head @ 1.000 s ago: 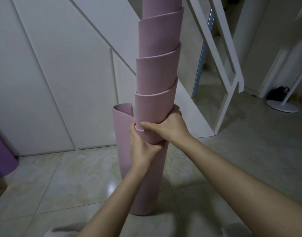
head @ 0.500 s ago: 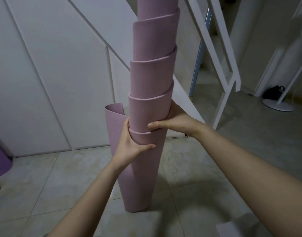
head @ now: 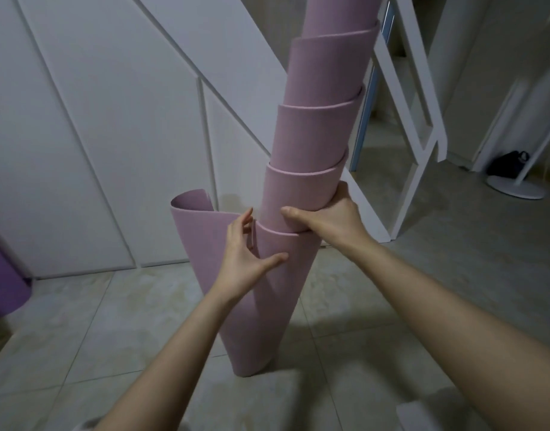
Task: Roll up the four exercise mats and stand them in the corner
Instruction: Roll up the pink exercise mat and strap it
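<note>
Pink mat (head: 301, 191) is stood on end on the tiled floor (head: 80, 337), its long axis near vertical and the top tilted right of its base. The roll is telescoped, inner turns stepped upward out of frame, and the outer flap is loose on its left. White panelled wall (head: 105, 135) is seen behind the mat, a purple mat (head: 3, 275) far to its left, and a white stair railing (head: 435, 144) to its right. The inner roll is gripped by the right hand (head: 326, 217). The left hand (head: 242, 259) is held open, thumb laid on the outer layer.
</note>
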Demonstrator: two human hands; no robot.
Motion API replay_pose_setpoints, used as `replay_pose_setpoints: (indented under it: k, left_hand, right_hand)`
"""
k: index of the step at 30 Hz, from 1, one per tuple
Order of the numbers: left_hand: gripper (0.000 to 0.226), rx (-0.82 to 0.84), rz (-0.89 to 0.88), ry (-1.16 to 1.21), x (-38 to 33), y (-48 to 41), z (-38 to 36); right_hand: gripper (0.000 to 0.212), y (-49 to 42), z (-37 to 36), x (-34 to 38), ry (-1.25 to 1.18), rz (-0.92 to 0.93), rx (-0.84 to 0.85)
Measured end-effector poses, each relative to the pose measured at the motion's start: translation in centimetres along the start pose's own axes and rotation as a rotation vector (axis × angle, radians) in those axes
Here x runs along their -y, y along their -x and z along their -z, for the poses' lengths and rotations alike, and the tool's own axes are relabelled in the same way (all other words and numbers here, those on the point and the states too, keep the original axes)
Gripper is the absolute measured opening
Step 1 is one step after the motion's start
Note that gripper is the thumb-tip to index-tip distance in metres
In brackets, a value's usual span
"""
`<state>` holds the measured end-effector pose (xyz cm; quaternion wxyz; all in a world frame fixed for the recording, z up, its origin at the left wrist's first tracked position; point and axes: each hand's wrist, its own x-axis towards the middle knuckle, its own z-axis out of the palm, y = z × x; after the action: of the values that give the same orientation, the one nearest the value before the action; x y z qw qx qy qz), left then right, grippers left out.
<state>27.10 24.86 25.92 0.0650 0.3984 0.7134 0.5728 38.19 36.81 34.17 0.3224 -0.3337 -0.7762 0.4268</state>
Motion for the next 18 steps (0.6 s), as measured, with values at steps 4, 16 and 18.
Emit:
replay_pose_setpoints:
  k: [4, 16, 18]
  left_hand:
    - [0.121, 0.151, -0.067, -0.234, 0.2, -1.2, 1.4]
    - [0.098, 0.093, -0.025, -0.343, 0.1, -3.0, 2.3]
    - [0.095, 0.123, -0.035, -0.321, -0.3, -3.0, 2.1]
  right_hand:
    - [0.081, -1.4, 1.1, -0.8, -0.077, 0.071, 0.258]
    - [0.107, 1.3, -5.0, 0.2, -0.11, 0.048, -0.061]
    - [0.107, 1.5, -5.2, 0.1, -0.04, 0.035, -0.123]
